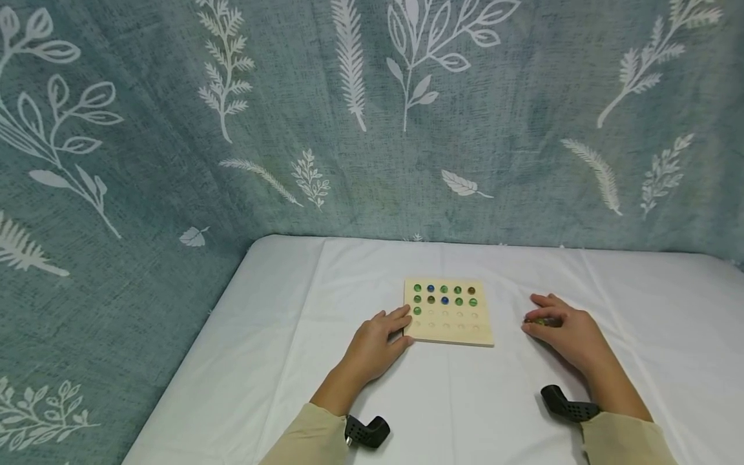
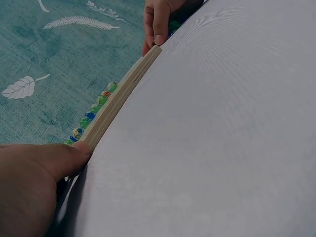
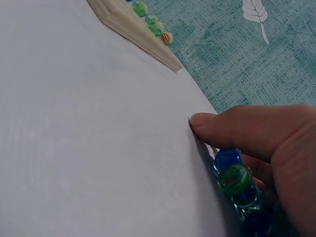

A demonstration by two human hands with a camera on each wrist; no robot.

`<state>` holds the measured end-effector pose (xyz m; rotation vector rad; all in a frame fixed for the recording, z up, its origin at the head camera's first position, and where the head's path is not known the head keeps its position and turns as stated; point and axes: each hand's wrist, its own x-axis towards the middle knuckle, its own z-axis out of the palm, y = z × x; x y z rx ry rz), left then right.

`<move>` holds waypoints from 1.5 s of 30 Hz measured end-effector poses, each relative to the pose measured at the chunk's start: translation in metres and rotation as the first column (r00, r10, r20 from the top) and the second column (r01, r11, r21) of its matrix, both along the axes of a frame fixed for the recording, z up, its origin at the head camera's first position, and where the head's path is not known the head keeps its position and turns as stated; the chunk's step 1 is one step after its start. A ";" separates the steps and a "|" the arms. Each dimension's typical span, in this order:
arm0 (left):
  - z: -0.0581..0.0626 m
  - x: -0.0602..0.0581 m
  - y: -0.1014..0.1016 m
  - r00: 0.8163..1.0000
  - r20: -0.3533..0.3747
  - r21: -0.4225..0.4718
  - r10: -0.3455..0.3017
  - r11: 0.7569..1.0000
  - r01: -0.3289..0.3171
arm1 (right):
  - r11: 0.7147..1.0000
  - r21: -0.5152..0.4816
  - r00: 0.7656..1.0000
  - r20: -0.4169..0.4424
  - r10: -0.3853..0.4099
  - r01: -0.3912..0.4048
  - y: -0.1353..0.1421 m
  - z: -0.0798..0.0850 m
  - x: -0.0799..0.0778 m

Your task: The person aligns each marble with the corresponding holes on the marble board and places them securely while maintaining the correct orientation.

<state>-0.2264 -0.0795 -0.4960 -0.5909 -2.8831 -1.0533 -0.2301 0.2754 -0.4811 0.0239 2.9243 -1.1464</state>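
Observation:
A pale wooden board [image 1: 459, 332] with rows of round hollows lies flat on the table. Glass marbles, green, blue and brown, fill its two upper rows, and a green marble [image 1: 417, 310] sits leftmost in the third. My left hand [image 1: 378, 345] rests against the board's left side, its thumb touching the near left corner [image 2: 85, 148] and its fingertips at the left edge. To the right of the board, my right hand [image 1: 566, 332] bends its thumb and fingers around several loose marbles [image 3: 235, 178]. The fingers partly hide these marbles.
A white cloth [image 1: 349, 278] covers the table. Behind and to the left hangs a blue-green curtain [image 1: 279, 116] printed with white leaves. Each wrist wears a black device [image 1: 569, 407] below the hand.

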 end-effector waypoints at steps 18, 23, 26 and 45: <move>0.004 -0.001 0.000 1.000 0.024 0.000 0.003 1.000 -0.003 | 0.999 0.041 0.999 -0.050 -0.022 0.024 0.000 -0.003 0.000; 0.003 0.001 0.002 0.999 0.038 -0.001 0.002 1.000 -0.002 | 0.999 0.026 0.998 -0.047 -0.047 0.048 -0.002 -0.007 0.004; 0.002 0.001 0.002 1.000 0.027 -0.007 -0.003 1.000 0.003 | 0.998 0.010 0.996 -0.065 -0.058 0.058 -0.006 -0.003 0.005; 0.000 0.000 -0.001 1.000 0.009 0.010 0.018 1.000 -0.018 | 0.995 -0.102 0.990 -0.144 -0.006 -0.009 -0.108 0.036 -0.020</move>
